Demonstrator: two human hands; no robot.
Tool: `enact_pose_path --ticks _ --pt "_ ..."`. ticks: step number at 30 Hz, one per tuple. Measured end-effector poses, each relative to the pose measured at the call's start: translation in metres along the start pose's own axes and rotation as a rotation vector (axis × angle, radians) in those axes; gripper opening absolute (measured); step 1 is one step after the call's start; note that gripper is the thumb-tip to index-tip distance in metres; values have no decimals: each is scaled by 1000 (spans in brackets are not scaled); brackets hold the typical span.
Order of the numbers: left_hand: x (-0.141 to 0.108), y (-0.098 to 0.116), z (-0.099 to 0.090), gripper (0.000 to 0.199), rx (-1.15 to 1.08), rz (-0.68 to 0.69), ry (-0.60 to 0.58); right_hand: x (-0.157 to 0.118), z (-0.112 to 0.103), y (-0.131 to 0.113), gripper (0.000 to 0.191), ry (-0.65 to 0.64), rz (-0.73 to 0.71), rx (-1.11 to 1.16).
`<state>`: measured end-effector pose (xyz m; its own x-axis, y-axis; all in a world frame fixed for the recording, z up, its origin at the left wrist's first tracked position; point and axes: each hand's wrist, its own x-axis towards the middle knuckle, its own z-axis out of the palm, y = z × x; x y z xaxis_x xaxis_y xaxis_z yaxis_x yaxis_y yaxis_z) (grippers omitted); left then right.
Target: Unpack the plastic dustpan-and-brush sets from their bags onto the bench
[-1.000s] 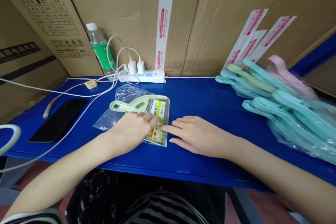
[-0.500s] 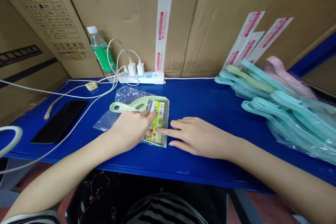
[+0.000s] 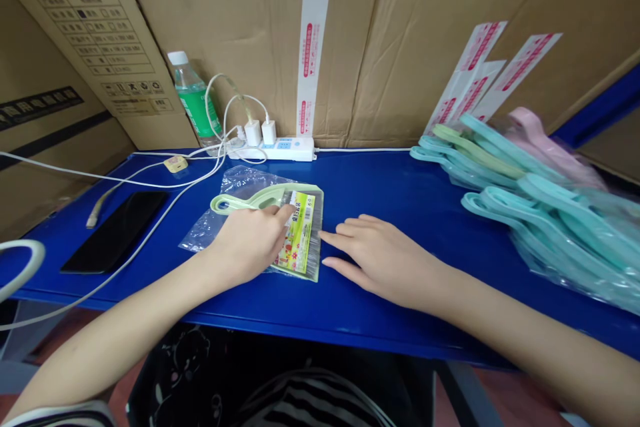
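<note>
A pale green hand brush nested with a dustpan [image 3: 255, 198] lies flat on the blue table, its looped handle pointing left. Over its grey bristles sits a yellow-green label card [image 3: 303, 235] with printed pictures. My left hand [image 3: 253, 240] rests on the set, fingers curled over its body and the index fingertip at the card; most of those fingers are hidden beneath the hand. A clear plastic bag [image 3: 200, 232] is spread under and behind the set. Just right of the bristles, my right hand [image 3: 377, 257] lies low over the table with fingers stretched out, holding nothing.
Bagged brush sets [image 3: 540, 220] in turquoise, green and pink are heaped at the right. On the left are a black phone [image 3: 115, 232], white cables and a small yellow charger [image 3: 175, 163]. A power strip [image 3: 295, 149] and bottle [image 3: 196, 103] stand before cardboard boxes [image 3: 250, 27].
My right hand has drawn slightly right, its index finger leaving the label card for the bristle edge. My left index finger has shifted a little left on the card.
</note>
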<state>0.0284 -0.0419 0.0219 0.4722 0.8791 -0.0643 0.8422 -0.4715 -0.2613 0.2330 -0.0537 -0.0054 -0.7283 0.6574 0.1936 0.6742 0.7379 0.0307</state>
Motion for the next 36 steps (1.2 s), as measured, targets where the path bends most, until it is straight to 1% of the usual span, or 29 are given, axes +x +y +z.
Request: enact_pose_path --ticks 2,4,7,9,12,16,18,20,22,24,26,28,30,33,36 --pt "0 0 1 43 -16 9 8 -1 0 -4 32 -31 93 1" --pt "1 0 1 45 -31 21 -1 -3 0 -7 37 -75 138 51" --pt "1 1 2 45 -81 30 -9 -4 1 -9 49 -138 142 209" --pt "1 1 3 43 -126 43 -1 -5 1 -10 55 -149 136 300" --pt "2 1 6 41 -180 72 18 -4 1 -11 54 -147 149 413" --pt "5 -2 11 42 -257 96 64 0 1 -8 46 -218 240 607" --pt "7 -4 14 41 -308 104 116 3 3 -4 39 -207 276 766" --pt "8 -7 16 40 -348 104 169 7 6 -1 32 -151 326 991" --pt "9 -9 18 38 -389 106 210 11 9 2 31 -106 430 1284" --pt "9 -11 19 37 -451 122 258 14 13 2 30 -80 564 1575" --pt "9 -13 18 35 -531 150 320 17 15 1 27 -59 650 1767" --pt "8 -13 17 34 -613 182 376 18 17 1 23 -38 663 1836" --pt "7 -12 16 33 -671 206 403 19 17 1 20 -42 630 1845" --pt "7 -10 16 31 -669 217 384 19 17 3 16 -51 596 1817" --pt "7 -9 16 34 -582 169 355 18 15 5 15 -48 603 1771"
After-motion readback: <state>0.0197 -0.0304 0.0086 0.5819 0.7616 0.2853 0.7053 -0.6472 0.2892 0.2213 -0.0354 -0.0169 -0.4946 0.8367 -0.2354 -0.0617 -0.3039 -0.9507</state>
